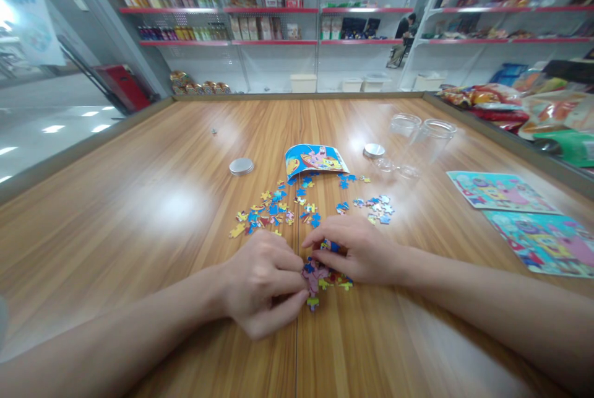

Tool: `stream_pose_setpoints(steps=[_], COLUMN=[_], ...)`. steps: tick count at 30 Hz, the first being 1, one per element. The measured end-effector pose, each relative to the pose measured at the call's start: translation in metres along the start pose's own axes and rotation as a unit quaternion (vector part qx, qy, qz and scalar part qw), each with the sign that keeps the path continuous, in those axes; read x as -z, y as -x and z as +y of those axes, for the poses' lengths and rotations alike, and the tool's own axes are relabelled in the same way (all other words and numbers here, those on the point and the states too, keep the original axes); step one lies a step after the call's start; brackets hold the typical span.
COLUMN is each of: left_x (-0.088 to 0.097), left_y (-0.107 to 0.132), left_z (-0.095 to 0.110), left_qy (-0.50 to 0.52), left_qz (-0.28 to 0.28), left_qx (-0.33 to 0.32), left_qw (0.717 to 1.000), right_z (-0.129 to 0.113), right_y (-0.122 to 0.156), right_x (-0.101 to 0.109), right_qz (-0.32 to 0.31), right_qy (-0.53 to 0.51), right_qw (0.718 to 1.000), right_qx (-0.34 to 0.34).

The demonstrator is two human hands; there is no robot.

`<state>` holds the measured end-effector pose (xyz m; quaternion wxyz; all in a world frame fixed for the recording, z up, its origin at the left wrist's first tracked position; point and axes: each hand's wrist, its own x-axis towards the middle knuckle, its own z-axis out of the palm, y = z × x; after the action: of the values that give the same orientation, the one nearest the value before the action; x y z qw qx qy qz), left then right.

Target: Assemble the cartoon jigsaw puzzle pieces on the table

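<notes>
Joined jigsaw pieces (315, 279) in pink, yellow and blue lie on the wooden table between my two hands. My left hand (266, 277) is closed, its curled fingertips touching the left edge of the joined pieces; whatever is under them is hidden. From the right, my right hand (355, 249) bends over the top of them, thumb and fingers closed around a blue part of the puzzle. Beyond my hands are loose jigsaw pieces (271, 209) and a smaller group of pale blue pieces (383, 207). A curved picture card (318, 158) stands behind them.
Two clear jars (420, 144) stand at the right, with a silver lid (374, 150) beside them. Another silver lid (241, 166) lies at the left. Two cartoon picture sheets (503, 190) lie far right. Packaged snacks (492, 104) are past the raised table edge (297, 96).
</notes>
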<state>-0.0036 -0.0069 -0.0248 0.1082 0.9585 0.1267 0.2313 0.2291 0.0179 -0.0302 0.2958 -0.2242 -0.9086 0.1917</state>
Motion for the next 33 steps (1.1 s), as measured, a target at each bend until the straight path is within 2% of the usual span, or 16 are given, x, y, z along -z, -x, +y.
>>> stream_pose_setpoints(steps=[4, 12, 15, 17, 19, 22, 27, 30, 33], left_x=[0.004, 0.004, 0.004, 0.003, 0.001, -0.004, -0.012, -0.013, -0.012], left_y=[0.000, -0.001, -0.001, -0.003, -0.003, -0.003, -0.002, -0.002, -0.003], left_z=[0.003, 0.003, 0.002, 0.001, 0.000, -0.001, -0.003, -0.004, -0.005], left_qy=[-0.016, 0.009, 0.011, 0.006, 0.009, 0.031, 0.087, 0.113, 0.171], left_qz=[-0.047, -0.025, 0.045, 0.108, 0.140, 0.128, 0.119, 0.142, 0.190], left_qx=[0.015, 0.015, 0.047, 0.105, 0.168, 0.217, 0.218, 0.230, 0.269], left_qw=[0.999, 1.000, 0.998, 0.988, 0.976, 0.967, 0.965, 0.956, 0.928], right_z=[0.000, 0.002, 0.001, 0.000, -0.001, -0.001, -0.001, -0.002, -0.002], right_y=[-0.001, 0.000, 0.000, 0.001, 0.001, 0.002, 0.001, 0.000, 0.000], right_x=[0.000, 0.000, -0.001, 0.000, 0.000, -0.001, -0.001, 0.001, 0.002], right_qz=[0.022, 0.033, 0.056, 0.081, 0.100, 0.118, 0.121, 0.116, 0.099], right_qy=[0.007, 0.006, -0.001, -0.002, 0.002, 0.005, 0.002, 0.001, 0.000], right_qw=[1.000, 0.999, 0.998, 0.997, 0.995, 0.993, 0.993, 0.993, 0.995], right_qx=[0.006, -0.002, -0.009, -0.012, -0.015, -0.018, -0.002, 0.002, -0.009])
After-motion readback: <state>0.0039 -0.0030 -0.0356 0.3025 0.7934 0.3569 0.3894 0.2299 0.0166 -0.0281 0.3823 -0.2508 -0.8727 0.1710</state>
